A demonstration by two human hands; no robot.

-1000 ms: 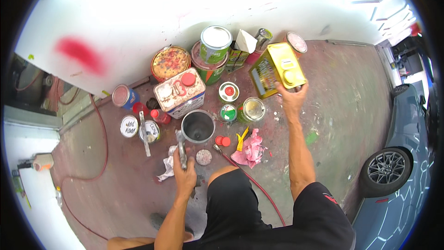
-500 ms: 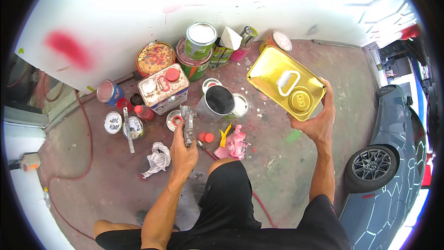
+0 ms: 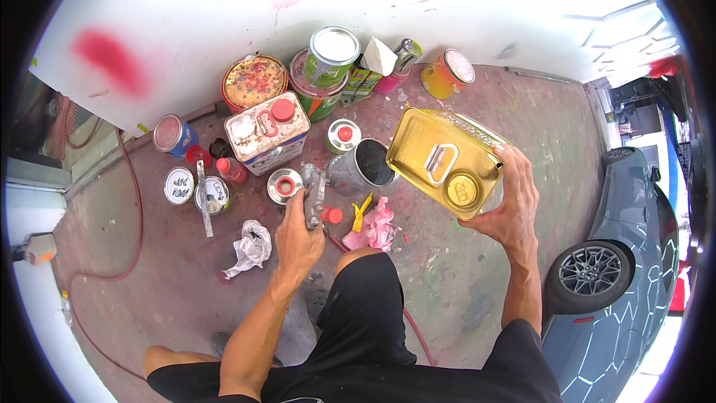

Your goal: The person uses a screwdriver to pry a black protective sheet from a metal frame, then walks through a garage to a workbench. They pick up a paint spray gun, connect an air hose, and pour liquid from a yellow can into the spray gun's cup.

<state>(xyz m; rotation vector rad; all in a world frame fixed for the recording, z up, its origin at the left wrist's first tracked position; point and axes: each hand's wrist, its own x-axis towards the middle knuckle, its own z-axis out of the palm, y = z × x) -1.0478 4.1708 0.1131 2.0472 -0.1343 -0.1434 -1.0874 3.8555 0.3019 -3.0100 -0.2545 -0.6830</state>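
Observation:
My left hand [image 3: 300, 245] grips a metal spray gun [image 3: 315, 192]. Beside the gun is a grey cup [image 3: 344, 176] with a dark inside; it looks joined to the gun, though the joint is hard to see. The cup leans right, its mouth close to the left edge of a gold rectangular tin [image 3: 414, 130]. My right hand [image 3: 517, 201] holds this tin by its right end, tilted, with its handle and round cap facing me. No stream of liquid shows between tin and cup.
A rusty white can with a red cap [image 3: 265, 130] and stacked paint cans [image 3: 328, 67] stand by the white wall. Small round cans [image 3: 284, 185], a crumpled white rag [image 3: 251, 248] and pink cloth [image 3: 377, 227] lie nearer. A red hose [image 3: 133, 254] crosses the floor; a grey car [image 3: 619, 291] stands right.
The gold tin has moved down and left, tipping toward the cup. The spray gun and cup have shifted right, and the cup leans more toward the tin.

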